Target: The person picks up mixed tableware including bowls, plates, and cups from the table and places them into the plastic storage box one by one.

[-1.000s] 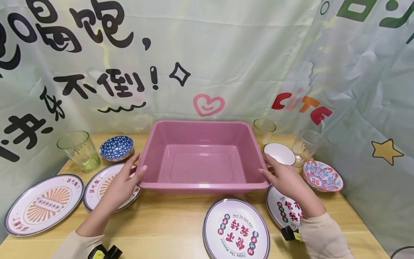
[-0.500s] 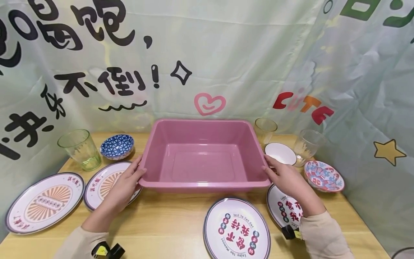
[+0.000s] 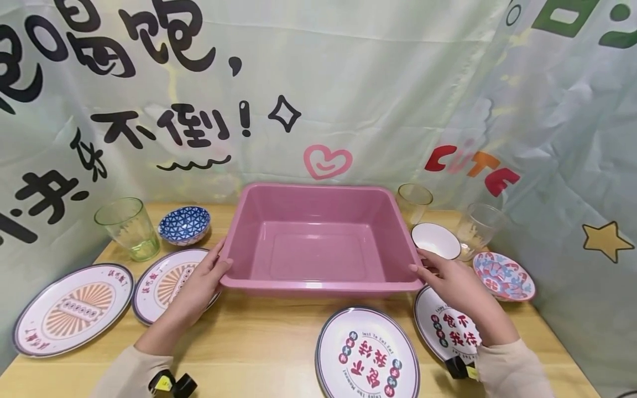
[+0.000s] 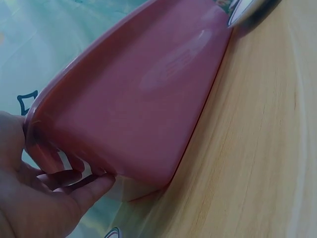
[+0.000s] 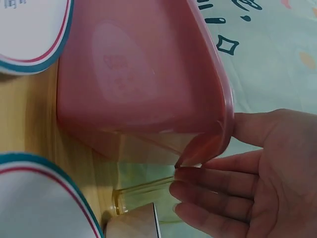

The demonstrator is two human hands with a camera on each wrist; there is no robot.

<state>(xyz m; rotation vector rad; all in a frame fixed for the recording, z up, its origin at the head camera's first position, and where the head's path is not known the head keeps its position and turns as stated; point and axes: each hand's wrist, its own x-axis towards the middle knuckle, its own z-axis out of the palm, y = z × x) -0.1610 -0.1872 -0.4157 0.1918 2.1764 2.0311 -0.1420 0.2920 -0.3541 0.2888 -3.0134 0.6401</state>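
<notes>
A pink rectangular plastic basin [image 3: 320, 254] stands in the middle of the wooden table in the head view, with nothing inside it. At its near left corner, my left hand [image 3: 206, 279] grips the rim, the thumb on top and the fingers below, as the left wrist view shows beneath the lip [image 4: 42, 198]. My right hand [image 3: 458, 284] holds the near right corner. In the right wrist view its thumb lies on the rim and the fingers reach under the lip [image 5: 220, 183]. A round white plate [image 3: 367, 354] with red characters lies in front of the basin.
Patterned plates [image 3: 74, 309] lie left, one partly beneath my left forearm, and another plate [image 3: 440, 331] is under my right arm. A green glass [image 3: 126, 229] and blue bowl [image 3: 184, 225] stand back left; clear glasses [image 3: 480, 229], a white bowl [image 3: 436, 241] and floral bowl [image 3: 504, 276] right.
The head view has shifted slightly, so everything appears a little farther right. My left fingers have drawn closer in at the basin's rim. The basin stays in about the same place among the dishes.
</notes>
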